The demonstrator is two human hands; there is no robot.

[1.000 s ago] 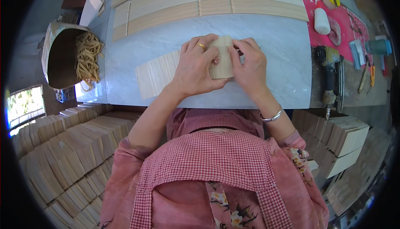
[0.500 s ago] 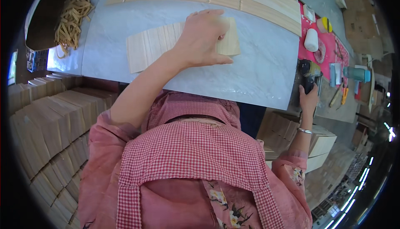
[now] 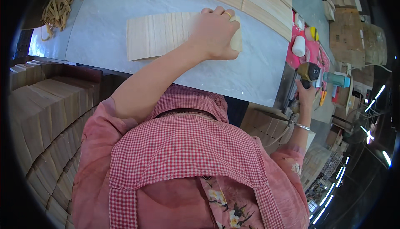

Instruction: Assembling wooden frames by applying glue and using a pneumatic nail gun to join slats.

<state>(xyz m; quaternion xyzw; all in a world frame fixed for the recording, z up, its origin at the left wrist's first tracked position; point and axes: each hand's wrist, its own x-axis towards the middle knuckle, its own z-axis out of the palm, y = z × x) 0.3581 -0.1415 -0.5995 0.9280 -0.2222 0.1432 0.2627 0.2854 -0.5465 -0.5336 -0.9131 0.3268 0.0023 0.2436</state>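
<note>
Hands (image 3: pixel 214 35) on wood (image 3: pixel 156 35), tool (image 3: pixel 308 70); any lettering illegible.

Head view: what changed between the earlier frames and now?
The right hand left the wooden strips, moved right and took hold of the black-handled tool, which has since shifted right. The view swung right too. The left hand stayed on the strips.

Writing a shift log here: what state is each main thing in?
Left hand: laid across the pale wood, grip unclear
Right hand: closed around the handheld tool
Pale wood: lying on the table, partly covered
Handheld tool: held
Tan strips: tangled, heaped
Wooden boards, left: stacked
</note>
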